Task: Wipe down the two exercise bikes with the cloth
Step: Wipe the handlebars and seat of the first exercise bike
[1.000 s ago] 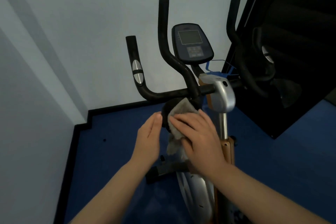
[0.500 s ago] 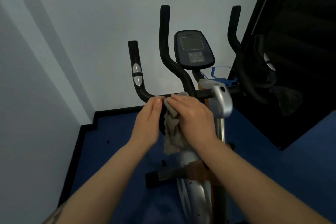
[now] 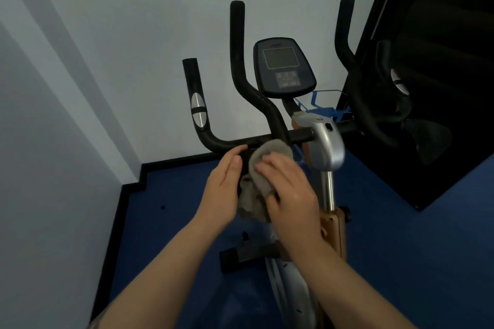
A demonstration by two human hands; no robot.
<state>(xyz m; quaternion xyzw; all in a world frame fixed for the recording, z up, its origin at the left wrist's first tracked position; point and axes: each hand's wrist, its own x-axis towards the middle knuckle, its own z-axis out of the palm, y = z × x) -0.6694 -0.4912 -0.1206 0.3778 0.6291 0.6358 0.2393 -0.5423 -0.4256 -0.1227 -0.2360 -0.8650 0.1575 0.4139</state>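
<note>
A person stands over an exercise bike [image 3: 324, 147] in a room corner, both bare arms reaching forward. The right hand [image 3: 290, 189] presses a grey cloth [image 3: 263, 168] against a dark round part just under the black handlebar [image 3: 232, 143], near where the bar meets the silver stem. Its grip is grasping the cloth: fingers lie spread over the bunched top, the thumb tucks round the side, and a loose tail hangs below the palm. The left hand [image 3: 223, 189] is released, fingers straight and together, fingertips touching the underside of the bar just beside the cloth; it holds nothing.

To do this step well, I would judge the cloth should wrap round the bar and slide along its length out to the upright grips, with the left hand steadying the frame. The hanging tail could be folded in. The console [image 3: 283, 67] appears untouched. A second bike is not clearly in view.
</note>
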